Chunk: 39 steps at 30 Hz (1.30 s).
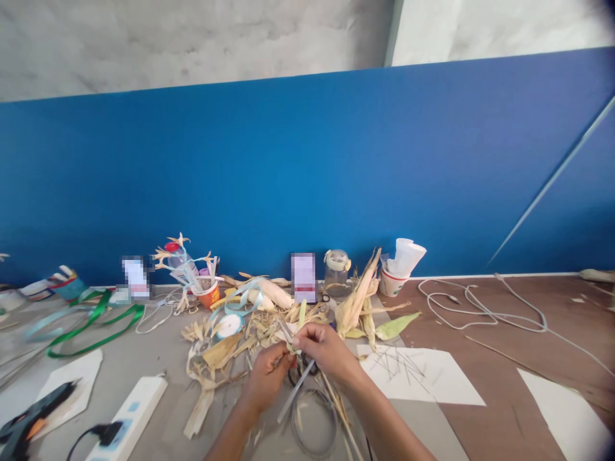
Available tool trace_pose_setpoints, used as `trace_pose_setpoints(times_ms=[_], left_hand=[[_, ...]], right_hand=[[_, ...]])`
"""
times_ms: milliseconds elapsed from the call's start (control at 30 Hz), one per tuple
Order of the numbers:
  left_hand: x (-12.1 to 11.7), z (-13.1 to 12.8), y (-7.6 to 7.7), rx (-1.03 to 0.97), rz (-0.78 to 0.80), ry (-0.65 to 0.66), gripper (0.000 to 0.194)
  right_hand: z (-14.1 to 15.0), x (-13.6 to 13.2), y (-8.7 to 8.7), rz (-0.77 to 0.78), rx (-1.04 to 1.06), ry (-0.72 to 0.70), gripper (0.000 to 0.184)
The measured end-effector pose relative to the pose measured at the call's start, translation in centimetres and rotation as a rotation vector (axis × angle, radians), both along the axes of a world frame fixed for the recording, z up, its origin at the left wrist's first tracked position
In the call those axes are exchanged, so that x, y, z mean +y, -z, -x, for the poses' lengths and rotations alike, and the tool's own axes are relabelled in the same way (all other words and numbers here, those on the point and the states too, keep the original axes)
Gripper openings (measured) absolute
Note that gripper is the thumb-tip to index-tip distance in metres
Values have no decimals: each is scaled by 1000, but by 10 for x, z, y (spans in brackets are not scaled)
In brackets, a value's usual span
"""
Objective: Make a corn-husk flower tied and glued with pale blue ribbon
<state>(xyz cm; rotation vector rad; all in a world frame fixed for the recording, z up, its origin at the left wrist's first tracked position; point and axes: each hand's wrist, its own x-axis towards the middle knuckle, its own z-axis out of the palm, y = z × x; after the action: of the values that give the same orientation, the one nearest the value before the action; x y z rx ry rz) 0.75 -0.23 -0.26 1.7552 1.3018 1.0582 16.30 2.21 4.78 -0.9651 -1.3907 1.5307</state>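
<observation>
My left hand (270,376) and my right hand (327,349) meet over the near middle of the table, fingers pinched together. Between the fingertips is a small pale-green piece of corn husk (291,347), partly hidden by the fingers. Below the hands lies a translucent glue stick (295,392), angled down to the left. Dark scissor handles (311,368) show partly behind my right hand. A coil of grey wire (314,426) rests just in front, between my forearms. Behind the hands spreads a heap of dry corn husks (223,352).
At left are a glue gun (36,410), a power strip (132,416) and green ribbon (96,323). A ribbon spool (229,325), phone (303,276), jar (337,272) and paper cup (393,282) stand behind. Thin wires lie on white paper (451,378); a white cable (519,317) is at right.
</observation>
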Motion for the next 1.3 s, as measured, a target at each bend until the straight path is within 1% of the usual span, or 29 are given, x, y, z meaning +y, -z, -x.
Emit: trace_pose_setpoints(times_ms=[33,100,167,233,267,300,367,400,467,533,600,667,767,867,1000,1067,1200,1300], left_hand=[[0,0,1,-18,16,0,34],[1,0,2,-68,35,-4,34],[2,0,3,-141,47,-13,33],[3,0,3,-233,59,-20,31],[3,-1,2,-276,62,-25,30],[3,-2,1,-311,61,-29,29],[4,-2,-1,-351,53,-50,28],[4,-2,-2,-358,52,-71,28],[5,-2,-4,-369,59,-121,27],[6,-1,-5,-372,73,-140,26],[6,0,-4,-367,87,-122,25],[7,0,-3,-373,107,-103,24],[7,-3,-3,-438,118,-111,21],[5,-6,-6,-464,47,-161,23],[2,-9,-9,-422,-65,-235,16],[1,-9,-9,-431,-64,-252,16],[1,-9,-7,-427,-37,-257,14],[1,-9,-6,-409,-75,-264,9]], right_hand=[[0,0,1,-2,23,9,19],[1,1,2,14,109,79,21],[1,3,4,57,211,173,25],[2,4,6,109,261,215,24],[3,3,7,134,257,194,23],[4,3,8,152,245,142,21],[6,1,11,158,229,6,20],[8,0,13,148,226,-45,19],[11,-2,15,110,219,-66,19],[14,-3,17,69,178,-14,16],[15,-3,18,19,121,26,11],[16,-3,18,-26,85,37,6],[16,-2,19,-74,57,78,3],[17,0,23,-123,31,130,5],[21,-2,26,-182,25,154,3],[23,-3,26,-200,18,166,2],[25,-5,29,-187,8,203,1],[28,-5,33,-175,19,227,2]])
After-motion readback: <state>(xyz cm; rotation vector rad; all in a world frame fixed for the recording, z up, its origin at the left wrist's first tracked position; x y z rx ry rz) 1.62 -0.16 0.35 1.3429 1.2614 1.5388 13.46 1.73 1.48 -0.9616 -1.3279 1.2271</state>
